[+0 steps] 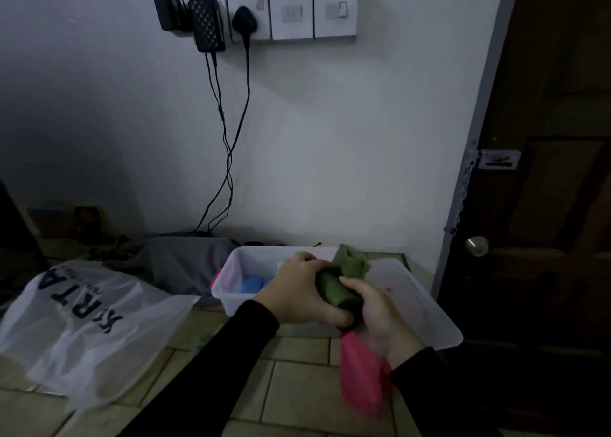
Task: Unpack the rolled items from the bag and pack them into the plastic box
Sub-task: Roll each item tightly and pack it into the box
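Hands: my left hand (302,293) and right hand (377,314) both grip a green roll (334,289) above the box (231,271); blue rolls (253,284) already packed, bag (89,317) lies left.

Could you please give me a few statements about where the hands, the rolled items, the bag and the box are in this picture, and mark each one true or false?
1. Both the left hand and the right hand grip the green rolled cloth. True.
2. The white plastic box holds nothing. False: blue rolled items lie inside it.
3. The white plastic bag lies on the tiled floor to the left of the box. True.
4. The box lid is shut on top of the box. False: it lies to the right of the box, which is open.
5. A pink item hangs below the right hand. True.
6. The person wears white sleeves. False: the sleeves are black.
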Demonstrator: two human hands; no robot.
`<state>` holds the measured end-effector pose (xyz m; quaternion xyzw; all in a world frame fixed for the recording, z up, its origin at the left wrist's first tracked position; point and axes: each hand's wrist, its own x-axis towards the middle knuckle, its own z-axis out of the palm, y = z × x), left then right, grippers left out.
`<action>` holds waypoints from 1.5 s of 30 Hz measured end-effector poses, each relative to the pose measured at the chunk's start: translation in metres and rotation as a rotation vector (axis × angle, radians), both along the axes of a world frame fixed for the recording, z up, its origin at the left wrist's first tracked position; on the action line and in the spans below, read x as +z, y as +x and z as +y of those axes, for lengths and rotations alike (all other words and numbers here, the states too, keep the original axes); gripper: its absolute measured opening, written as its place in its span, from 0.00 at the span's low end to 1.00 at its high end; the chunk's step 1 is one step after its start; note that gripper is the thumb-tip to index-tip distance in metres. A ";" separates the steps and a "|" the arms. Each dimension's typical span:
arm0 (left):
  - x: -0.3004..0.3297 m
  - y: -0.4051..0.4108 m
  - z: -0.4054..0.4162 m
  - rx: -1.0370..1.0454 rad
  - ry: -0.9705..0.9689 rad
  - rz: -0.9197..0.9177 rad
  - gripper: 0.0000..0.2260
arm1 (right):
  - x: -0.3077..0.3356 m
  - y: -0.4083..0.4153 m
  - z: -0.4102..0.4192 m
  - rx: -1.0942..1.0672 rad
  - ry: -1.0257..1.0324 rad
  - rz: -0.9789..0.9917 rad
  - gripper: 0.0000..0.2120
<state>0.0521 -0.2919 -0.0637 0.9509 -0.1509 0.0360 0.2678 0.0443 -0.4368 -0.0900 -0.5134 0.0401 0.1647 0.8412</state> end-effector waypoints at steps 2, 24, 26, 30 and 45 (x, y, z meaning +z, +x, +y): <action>0.003 0.002 0.000 0.000 0.093 0.034 0.37 | 0.002 -0.003 0.003 0.040 -0.071 -0.038 0.11; -0.008 -0.013 -0.015 0.160 -0.117 -0.003 0.55 | 0.006 0.001 -0.010 0.191 -0.706 -0.395 0.29; -0.007 -0.016 -0.016 0.142 0.006 0.032 0.47 | 0.007 0.000 -0.010 0.206 -0.848 -0.435 0.21; 0.011 -0.021 -0.005 -0.037 0.284 0.175 0.45 | 0.012 -0.005 -0.014 0.252 -0.830 -0.447 0.12; 0.008 -0.006 0.008 -0.177 0.561 -0.032 0.23 | 0.002 0.014 -0.014 0.457 -0.952 -0.509 0.14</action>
